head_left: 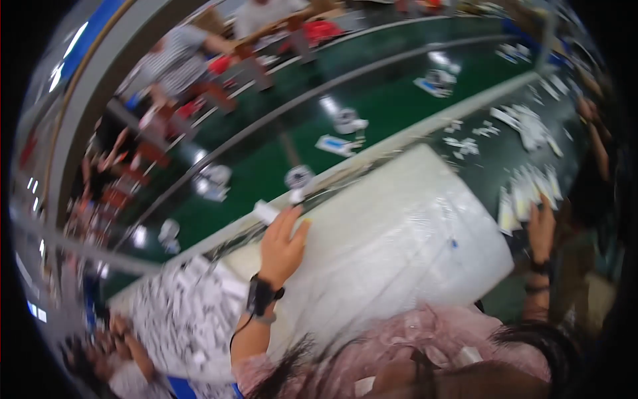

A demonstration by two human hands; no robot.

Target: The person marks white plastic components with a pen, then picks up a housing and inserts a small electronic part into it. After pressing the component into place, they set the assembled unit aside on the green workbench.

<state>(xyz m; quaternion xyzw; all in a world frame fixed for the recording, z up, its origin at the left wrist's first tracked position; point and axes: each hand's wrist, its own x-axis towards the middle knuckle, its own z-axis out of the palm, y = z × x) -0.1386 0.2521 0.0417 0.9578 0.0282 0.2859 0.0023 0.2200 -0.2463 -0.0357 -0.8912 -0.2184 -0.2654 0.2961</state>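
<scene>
My left hand (282,247), with a black band on its wrist, reaches to the edge of the green conveyor belt (266,156). Its fingers are stretched out and the thumb stands apart. Just beyond the fingertips are a small white box-shaped piece (266,212) and a round white device with a short handle (298,178); whether the fingers touch either is blurred. Far to the right, my right hand (541,229) has its fingers extended at a row of flat white packets with yellow parts (522,199). I cannot see it gripping any of them.
A large plastic-wrapped white block (392,233) lies before me. Left of it is a heap of small white pieces (189,312). More devices (347,121) with blue-and-white packets (335,145) sit on the belt. Co-workers (176,63) line the far side; others are at both sides.
</scene>
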